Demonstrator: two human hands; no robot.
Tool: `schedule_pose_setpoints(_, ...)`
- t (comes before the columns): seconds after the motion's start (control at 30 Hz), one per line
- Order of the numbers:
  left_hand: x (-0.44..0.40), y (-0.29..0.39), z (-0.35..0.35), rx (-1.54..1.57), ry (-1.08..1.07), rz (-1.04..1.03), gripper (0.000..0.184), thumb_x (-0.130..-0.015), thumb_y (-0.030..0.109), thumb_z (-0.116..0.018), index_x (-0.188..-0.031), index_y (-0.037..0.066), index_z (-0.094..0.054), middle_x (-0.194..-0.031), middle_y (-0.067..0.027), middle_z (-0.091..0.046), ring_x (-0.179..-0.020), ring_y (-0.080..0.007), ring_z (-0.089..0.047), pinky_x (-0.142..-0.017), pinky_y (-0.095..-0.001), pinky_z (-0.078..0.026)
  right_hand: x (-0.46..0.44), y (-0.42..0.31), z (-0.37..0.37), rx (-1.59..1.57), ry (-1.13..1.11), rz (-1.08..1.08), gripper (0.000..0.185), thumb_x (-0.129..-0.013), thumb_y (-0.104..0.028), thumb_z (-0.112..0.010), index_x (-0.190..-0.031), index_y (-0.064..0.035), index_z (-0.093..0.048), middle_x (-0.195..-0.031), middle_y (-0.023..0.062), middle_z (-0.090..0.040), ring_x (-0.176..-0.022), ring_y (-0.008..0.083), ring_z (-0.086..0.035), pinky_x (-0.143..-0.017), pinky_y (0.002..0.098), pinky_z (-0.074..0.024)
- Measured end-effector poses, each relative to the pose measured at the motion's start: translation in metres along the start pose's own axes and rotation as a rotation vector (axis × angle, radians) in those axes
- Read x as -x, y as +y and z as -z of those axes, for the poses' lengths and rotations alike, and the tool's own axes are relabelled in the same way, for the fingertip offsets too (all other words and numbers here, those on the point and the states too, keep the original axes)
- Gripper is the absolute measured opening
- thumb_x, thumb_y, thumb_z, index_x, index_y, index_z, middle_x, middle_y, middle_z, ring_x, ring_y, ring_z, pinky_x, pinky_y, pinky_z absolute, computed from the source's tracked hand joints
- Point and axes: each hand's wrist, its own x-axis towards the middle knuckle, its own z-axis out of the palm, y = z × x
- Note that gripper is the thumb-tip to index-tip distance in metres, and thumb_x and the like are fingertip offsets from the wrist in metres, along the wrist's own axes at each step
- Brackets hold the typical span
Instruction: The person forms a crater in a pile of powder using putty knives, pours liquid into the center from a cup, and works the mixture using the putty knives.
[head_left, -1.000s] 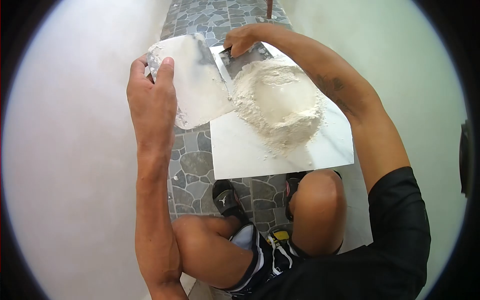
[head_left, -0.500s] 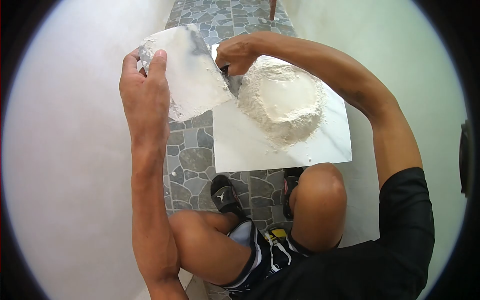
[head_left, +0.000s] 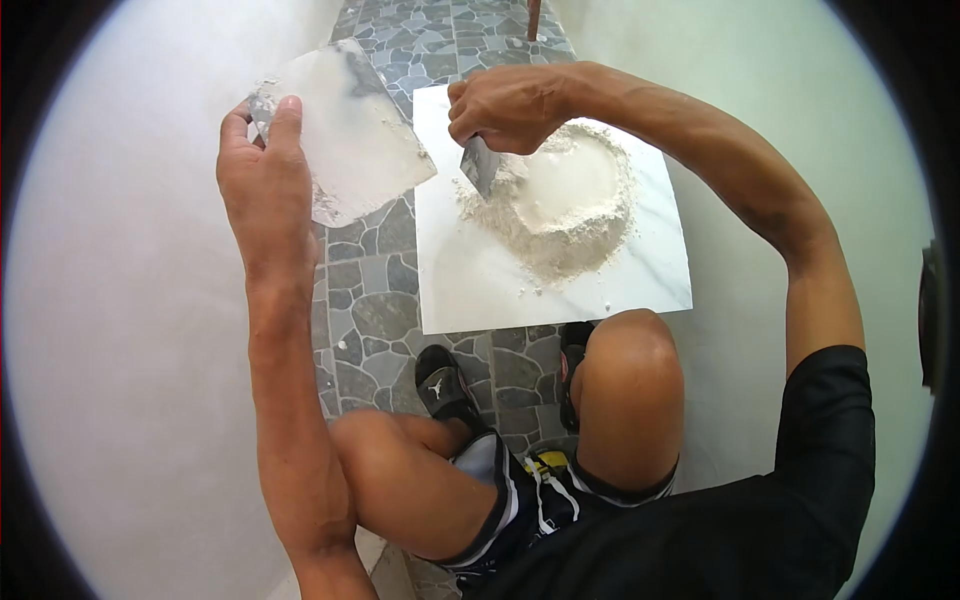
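My left hand (head_left: 265,190) grips the left edge of a flat square board (head_left: 355,145), thumb on top. White powder coats the board, with grey bare patches at its upper right corner. My right hand (head_left: 512,108) is closed round a putty knife, its handle mostly hidden; the grey metal blade (head_left: 480,168) points down at the left side of a powder mound (head_left: 565,250). A pool of whitish liquid (head_left: 570,182) fills the hollow in the mound. Underneath lies a white marbled tile (head_left: 460,295).
The floor (head_left: 385,315) is patterned like grey stone. Pale walls rise close on both sides. My knees and sandalled feet (head_left: 442,385) are just below the tile. A brown leg of some furniture (head_left: 534,20) stands at the far end.
My right hand has moved right with the putty knife, from the board's edge to the mound. My left hand and the board have shifted left, away from the tile.
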Motion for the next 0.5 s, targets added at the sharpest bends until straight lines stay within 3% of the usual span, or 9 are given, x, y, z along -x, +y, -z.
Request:
schedule_pose_setpoints(0.1, -0.003, -0.003, 0.003, 0.019, 0.037, -0.049, 0.039, -0.097, 0.019, -0.061, -0.124, -0.008, -0.052, -0.088, -0.0047, -0.061, -0.071, -0.0077, -0.053, -0.061, -0.0238, -0.045, -0.009, -0.004, 0.004, -0.030, -0.001, 0.044, 0.015, -0.071, 0.007, -0.051, -0.076, 0.0015, -0.064, -0.075, 0.0118, -0.066, -0.093, 0.0313, -0.061, -0.087, 0.0421, -0.0526)
schedule_pose_setpoints(0.2, -0.006, 0.001, 0.010, -0.006, 0.043, -0.021, 0.043, -0.098, 0.017, -0.060, -0.129, -0.010, -0.047, -0.115, -0.0184, -0.063, -0.100, -0.0216, -0.066, -0.085, -0.0323, -0.057, -0.033, -0.006, -0.007, -0.026, 0.007, 0.026, 0.016, -0.070, 0.007, -0.050, -0.077, 0.0029, -0.064, -0.077, 0.0132, -0.067, -0.091, 0.0327, -0.061, -0.085, 0.0427, -0.0531)
schedule_pose_setpoints(0.23, -0.005, 0.002, 0.011, 0.012, 0.055, -0.024, 0.043, -0.098, 0.017, -0.060, -0.128, -0.010, -0.047, -0.115, -0.0186, -0.063, -0.100, -0.0220, -0.066, -0.085, -0.0324, -0.057, -0.045, -0.004, -0.010, -0.003, -0.043, 0.011, 0.016, -0.068, 0.006, -0.052, -0.078, 0.0021, -0.064, -0.075, 0.0142, -0.065, -0.085, 0.0331, -0.062, -0.076, 0.0435, -0.0534)
schedule_pose_setpoints(0.33, -0.004, 0.003, 0.012, 0.056, 0.074, -0.032, 0.042, -0.098, 0.017, -0.061, -0.127, -0.011, -0.047, -0.115, -0.0190, -0.063, -0.100, -0.0231, -0.066, -0.086, -0.0328, -0.057, -0.073, -0.004, -0.026, -0.008, -0.224, -0.093, 0.017, -0.067, 0.004, -0.053, -0.080, 0.0002, -0.064, -0.074, 0.0145, -0.063, -0.076, 0.0316, -0.061, -0.067, 0.0436, -0.0501)
schedule_pose_setpoints(0.37, -0.003, 0.003, 0.013, 0.068, 0.070, -0.036, 0.043, -0.097, 0.017, -0.061, -0.126, -0.011, -0.047, -0.115, -0.0191, -0.062, -0.100, -0.0234, -0.066, -0.086, -0.0329, -0.057, -0.081, -0.001, -0.037, 0.051, -0.190, -0.034, 0.018, -0.067, 0.002, -0.053, -0.082, -0.0015, -0.063, -0.074, 0.0140, -0.062, -0.071, 0.0289, -0.059, -0.062, 0.0423, -0.0464)
schedule_pose_setpoints(0.5, -0.003, 0.001, 0.017, 0.101, 0.044, -0.076, 0.043, -0.097, 0.018, -0.061, -0.126, -0.011, -0.048, -0.115, -0.0194, -0.062, -0.100, -0.0238, -0.066, -0.085, -0.0327, -0.057, -0.102, -0.009, -0.051, -0.037, -0.361, -0.017, 0.024, -0.070, -0.008, -0.061, -0.092, -0.0073, -0.070, -0.083, 0.0189, -0.067, -0.080, 0.0375, -0.064, -0.071, 0.0468, -0.0502)
